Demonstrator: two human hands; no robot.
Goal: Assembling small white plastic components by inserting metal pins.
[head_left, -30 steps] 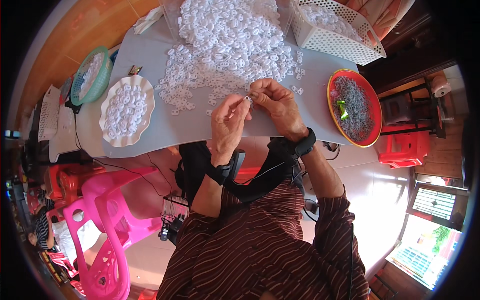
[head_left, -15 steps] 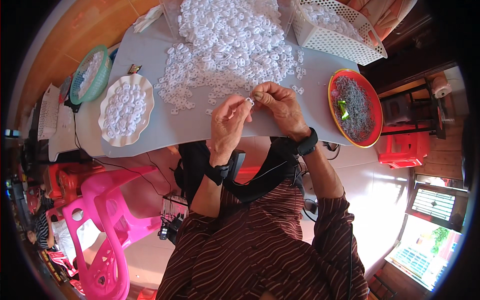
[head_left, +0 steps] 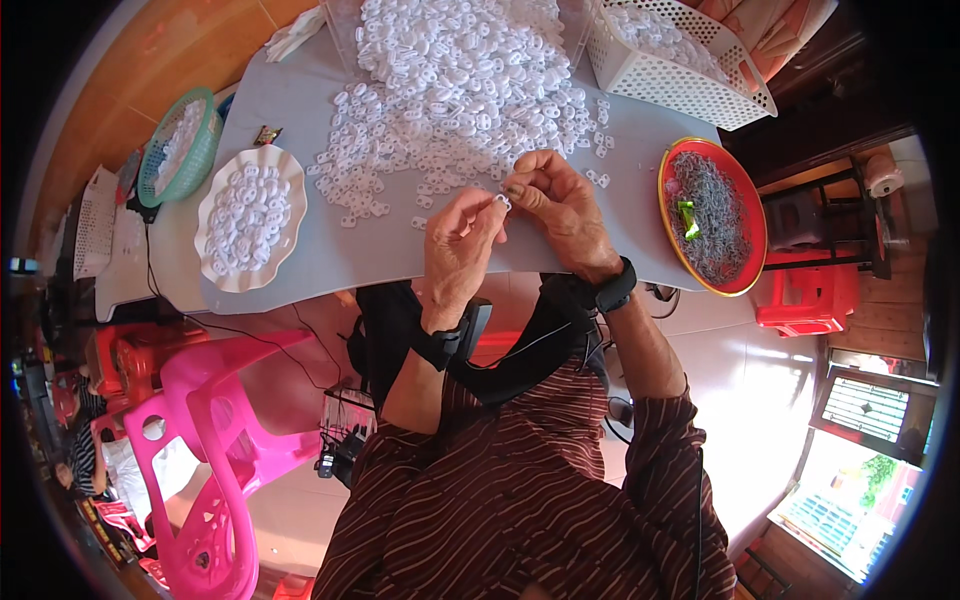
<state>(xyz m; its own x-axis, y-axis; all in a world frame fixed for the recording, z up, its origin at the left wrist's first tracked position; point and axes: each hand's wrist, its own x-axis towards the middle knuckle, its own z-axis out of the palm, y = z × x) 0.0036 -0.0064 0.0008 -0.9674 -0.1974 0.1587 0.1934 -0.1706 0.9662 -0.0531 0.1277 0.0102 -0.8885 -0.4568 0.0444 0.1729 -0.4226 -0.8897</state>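
Note:
Over the near edge of the grey table (head_left: 330, 262), my left hand (head_left: 458, 245) pinches a small white plastic piece with holes (head_left: 503, 202). My right hand (head_left: 565, 212) is closed just beside it, thumb against forefinger; whatever it grips is too small to make out. Beyond both hands spreads a large heap of similar white plastic pieces (head_left: 460, 95). To the left, a scalloped white plate (head_left: 212, 205) holds more white pieces. On the right stands a red round tray (head_left: 752, 250) filled with small grey metal-looking parts (head_left: 712, 215) and a green wrapper (head_left: 688, 218).
A white perforated basket (head_left: 690, 100) with white pieces stands at the back right. A green basket (head_left: 205, 150) is at the far left, near a small wrapper (head_left: 267, 135). A pink plastic chair (head_left: 225, 430) stands below left, and a red stool (head_left: 810, 300) at right.
The fingers of my right hand have shifted slightly next to the white piece. My left hand keeps its pinch in nearly the same place.

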